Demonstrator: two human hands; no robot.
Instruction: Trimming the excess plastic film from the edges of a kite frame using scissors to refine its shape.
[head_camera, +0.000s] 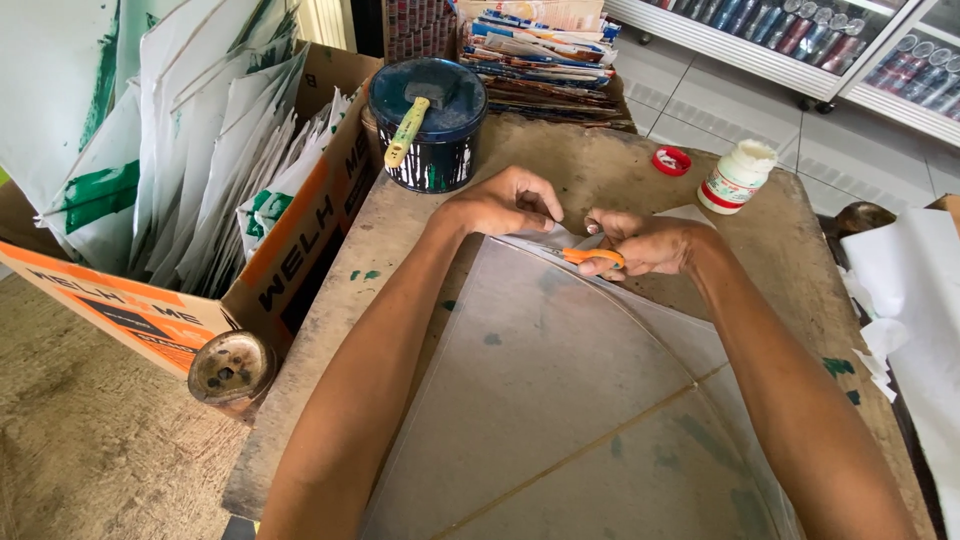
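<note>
The left hand (503, 203) pinches the top corner of the clear sheet (560, 400), keeping it taut for the right hand (645, 246), closed around orange scissors (592, 257) at that corner. The sheet lies flat on the wooden table (400, 230). Beyond it stand a paint tin (428, 125) and a white bottle (735, 177).

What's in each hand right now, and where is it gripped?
The right hand holds orange-handled scissors by the handle. The left hand pinches the top corner of the clear plastic sheet beside the blades.
</note>
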